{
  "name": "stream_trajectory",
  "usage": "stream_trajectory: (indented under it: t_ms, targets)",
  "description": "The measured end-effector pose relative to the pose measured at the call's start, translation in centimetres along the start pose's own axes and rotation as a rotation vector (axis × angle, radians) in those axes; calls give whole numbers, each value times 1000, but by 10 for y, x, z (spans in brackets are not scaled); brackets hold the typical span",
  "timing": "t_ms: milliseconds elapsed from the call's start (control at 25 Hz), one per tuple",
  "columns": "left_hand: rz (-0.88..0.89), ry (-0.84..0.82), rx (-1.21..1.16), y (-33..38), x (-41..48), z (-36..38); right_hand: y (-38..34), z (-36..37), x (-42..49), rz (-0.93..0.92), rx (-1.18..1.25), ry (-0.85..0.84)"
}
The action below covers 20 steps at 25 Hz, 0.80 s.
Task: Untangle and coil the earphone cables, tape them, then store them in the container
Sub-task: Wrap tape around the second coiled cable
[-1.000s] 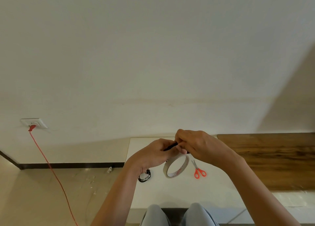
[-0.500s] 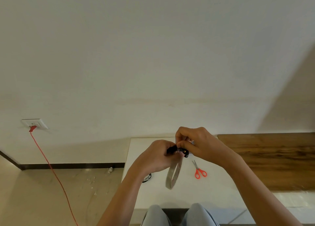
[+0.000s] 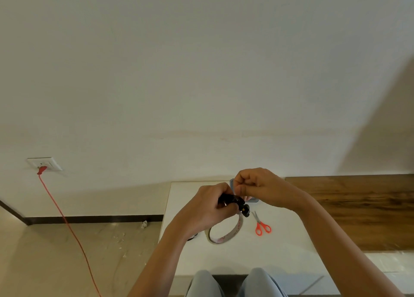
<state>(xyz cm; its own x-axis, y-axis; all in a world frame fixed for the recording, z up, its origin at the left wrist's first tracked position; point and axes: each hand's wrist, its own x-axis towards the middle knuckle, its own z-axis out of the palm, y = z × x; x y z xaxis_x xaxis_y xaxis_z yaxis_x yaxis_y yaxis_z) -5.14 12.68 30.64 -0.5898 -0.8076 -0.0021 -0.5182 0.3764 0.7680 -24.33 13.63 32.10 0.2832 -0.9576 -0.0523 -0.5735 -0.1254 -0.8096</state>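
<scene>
White table (image 3: 280, 249) against a white wall (image 3: 201, 72). Left hand (image 3: 206, 209) grips the earphone cable (image 3: 235, 200); right hand (image 3: 262, 189) curled, contents unclear.

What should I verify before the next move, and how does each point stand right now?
1. The left hand grips the black earphone coil: ok.
2. The right hand pinches a tape end: cannot tell, its curled fingers hide it.
3. The tape roll sits close below the coil: ok.
4. The scissors lie free on the white table: ok.
5. The container is ready to receive: cannot tell, mostly hidden behind the hands.
</scene>
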Motion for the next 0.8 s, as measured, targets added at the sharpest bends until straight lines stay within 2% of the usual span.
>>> stream_trajectory:
  t_ms: [160,320,560,800]
  targets:
    - [68,29,-11,1,-1,0,-3,-5,6,159,192,-116]
    - [61,67,59,-3,1,3,-3,-8,14,297,270,-242]
    - [90,148,121,-5,1,9,-2,-12,26,392,344,-382]
    - [143,179,7,-6,0,15,5,-12,33,460,346,-480]
